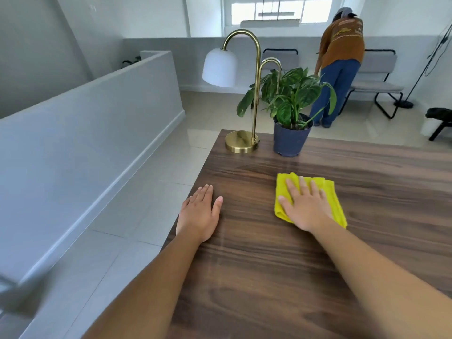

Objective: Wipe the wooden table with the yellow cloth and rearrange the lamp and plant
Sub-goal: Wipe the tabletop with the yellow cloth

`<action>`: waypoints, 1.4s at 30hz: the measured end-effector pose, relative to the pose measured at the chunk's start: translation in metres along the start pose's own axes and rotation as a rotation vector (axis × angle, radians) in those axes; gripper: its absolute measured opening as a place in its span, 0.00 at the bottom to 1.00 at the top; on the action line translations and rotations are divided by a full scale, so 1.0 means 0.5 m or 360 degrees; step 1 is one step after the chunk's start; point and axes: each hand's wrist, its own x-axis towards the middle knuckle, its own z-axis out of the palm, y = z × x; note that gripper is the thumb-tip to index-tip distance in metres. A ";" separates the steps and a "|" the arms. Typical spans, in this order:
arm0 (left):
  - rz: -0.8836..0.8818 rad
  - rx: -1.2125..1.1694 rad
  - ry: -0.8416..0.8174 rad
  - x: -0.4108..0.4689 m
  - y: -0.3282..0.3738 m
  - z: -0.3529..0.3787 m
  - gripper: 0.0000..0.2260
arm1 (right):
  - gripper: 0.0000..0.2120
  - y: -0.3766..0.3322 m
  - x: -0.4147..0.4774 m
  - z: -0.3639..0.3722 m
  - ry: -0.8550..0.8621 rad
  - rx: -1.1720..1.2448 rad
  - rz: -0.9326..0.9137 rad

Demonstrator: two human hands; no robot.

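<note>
Now: a wooden table (269,253) in a pale tiled room, someone standing by chairs (376,77) at 1 o'clock.
Right hand (305,206) is pressing flat, fingers spread, on the yellow cloth (335,201); left hand (199,214) is lying open-palmed at the table's 9 o'clock edge. Lamp (241,141) and plant (291,101) are standing side by side at 12 o'clock.

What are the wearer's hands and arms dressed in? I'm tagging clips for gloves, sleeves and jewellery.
Nothing is worn on either. The left hand and right hand are bare, with no gloves and no rings visible on the fingers. Both forearms are uncovered all the way to the bottom edge of the picture, so no sleeve shows. No watch, bracelet or band appears at either wrist.
</note>
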 end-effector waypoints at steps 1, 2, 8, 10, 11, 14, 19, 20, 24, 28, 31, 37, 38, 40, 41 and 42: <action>0.0000 -0.0007 0.0002 0.000 0.000 0.001 0.26 | 0.32 -0.062 -0.029 0.014 0.0013 -0.0036 -0.0182; -0.0009 -0.0019 -0.0004 0.000 -0.002 0.001 0.25 | 0.33 -0.119 -0.064 0.026 0.0028 -0.0056 -0.0380; 0.0032 -0.0004 -0.0084 -0.009 -0.002 -0.008 0.25 | 0.41 -0.089 -0.170 0.037 -0.0005 0.0044 -0.0783; 0.0063 0.0134 -0.0114 -0.020 -0.006 -0.010 0.26 | 0.42 0.016 -0.148 0.029 0.0061 0.0020 -0.0513; 0.0063 0.0207 -0.0131 -0.029 -0.009 -0.011 0.27 | 0.41 0.080 -0.134 0.025 0.0079 -0.0016 -0.0353; -0.0002 0.0285 -0.0152 -0.068 -0.024 -0.012 0.27 | 0.32 0.276 -0.115 0.012 0.0090 -0.0094 0.0119; -0.0120 0.0287 -0.0190 -0.134 -0.036 -0.031 0.27 | 0.31 0.336 -0.130 -0.004 0.0033 0.0028 0.0423; -0.0135 0.0290 -0.0198 -0.147 -0.037 -0.035 0.27 | 0.32 0.301 -0.134 -0.005 0.0025 0.0025 0.0377; -0.0204 0.0260 -0.0218 -0.200 -0.042 -0.048 0.26 | 0.32 0.082 -0.196 0.020 0.0010 -0.0053 -0.0281; -0.0227 0.0268 -0.0191 -0.262 -0.044 -0.040 0.27 | 0.45 -0.078 -0.345 0.053 -0.0081 -0.0097 -0.1049; -0.0259 0.0224 -0.0158 -0.300 -0.042 -0.033 0.27 | 0.37 -0.029 -0.402 0.052 -0.0099 -0.0092 -0.1375; -0.0309 0.0211 -0.0122 -0.370 -0.053 -0.038 0.26 | 0.28 0.216 -0.422 0.028 -0.0213 -0.0223 -0.1532; -0.0340 0.0195 -0.0107 -0.384 -0.057 -0.038 0.26 | 0.28 0.236 -0.427 0.026 -0.0244 -0.0226 -0.1535; -0.0402 0.0176 -0.0074 -0.406 -0.062 -0.038 0.26 | 0.28 0.250 -0.432 0.024 -0.0272 -0.0247 -0.1558; -0.0430 0.0171 -0.0059 -0.416 -0.065 -0.038 0.26 | 0.28 0.245 -0.432 0.022 -0.0274 -0.0257 -0.1573; -0.0447 0.0171 -0.0050 -0.424 -0.067 -0.037 0.26 | 0.28 0.235 -0.431 0.019 -0.0278 -0.0268 -0.1586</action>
